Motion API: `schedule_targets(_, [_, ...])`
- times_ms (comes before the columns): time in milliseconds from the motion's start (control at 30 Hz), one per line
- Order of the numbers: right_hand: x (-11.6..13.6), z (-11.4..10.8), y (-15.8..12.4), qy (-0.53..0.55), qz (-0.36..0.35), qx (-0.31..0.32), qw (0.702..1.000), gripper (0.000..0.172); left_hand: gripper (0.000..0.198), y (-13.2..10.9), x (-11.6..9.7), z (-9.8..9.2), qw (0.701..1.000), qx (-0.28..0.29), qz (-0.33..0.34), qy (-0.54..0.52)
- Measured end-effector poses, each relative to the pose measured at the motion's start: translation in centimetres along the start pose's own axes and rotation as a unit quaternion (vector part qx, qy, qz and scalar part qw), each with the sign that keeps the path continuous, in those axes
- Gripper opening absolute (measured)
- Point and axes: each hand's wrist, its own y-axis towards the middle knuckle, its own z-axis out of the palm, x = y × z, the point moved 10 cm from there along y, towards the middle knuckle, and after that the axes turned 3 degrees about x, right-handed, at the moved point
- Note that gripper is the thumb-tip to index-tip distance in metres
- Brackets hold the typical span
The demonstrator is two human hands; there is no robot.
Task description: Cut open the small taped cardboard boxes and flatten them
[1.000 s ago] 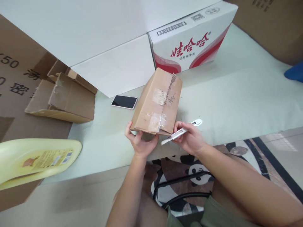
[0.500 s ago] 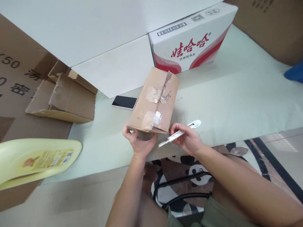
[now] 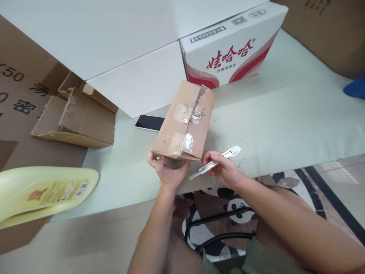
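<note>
A small brown cardboard box (image 3: 173, 131) lies tilted in front of me, its torn top seam crossed by pieces of clear tape. My left hand (image 3: 168, 171) grips the box at its near end, thumb and fingers spread across that edge. In my right hand (image 3: 224, 167) is a white utility knife (image 3: 211, 165), its blade out and pointing left and down, just below the box's near right corner. The blade looks apart from the cardboard. Partly covered by the box, a smartphone (image 3: 148, 122) rests on the table, dark screen up.
Behind the box stand a large white carton (image 3: 137, 82) and a white and red water carton (image 3: 230, 57). Left are an open cardboard box (image 3: 88, 118) and a pale yellow bottle (image 3: 48, 190). A blue object (image 3: 356, 87) shows at right on the pale green tabletop (image 3: 299, 114).
The box has shifted slightly left and covers more of the smartphone. My right hand and the utility knife have moved a little to the left.
</note>
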Motion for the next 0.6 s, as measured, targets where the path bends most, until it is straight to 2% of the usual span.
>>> schedule_targets(200, [-0.3,0.2,0.0,-0.048,-0.005,0.011,0.999,0.036,0.097,0.4,-0.6,-0.2,1.0,-0.004,0.016,-0.016])
schedule_targets(367, [-1.1,1.0,-0.2,-0.112,0.028,0.037,0.993,0.034,0.097,0.4,-0.2,0.0,1.0,0.001,0.009,-0.019])
schedule_targets(467, [-1.4,1.7,-0.5,-0.176,0.048,0.058,0.981,0.029,0.097,0.1,0.2,0.1,0.999,0.005,0.001,-0.036])
schedule_targets(600, [-2.2,3.0,-0.9,-0.258,0.082,0.117,0.955,0.02,0.097,-0.1,0.6,0.2,0.999,0.006,-0.009,-0.033])
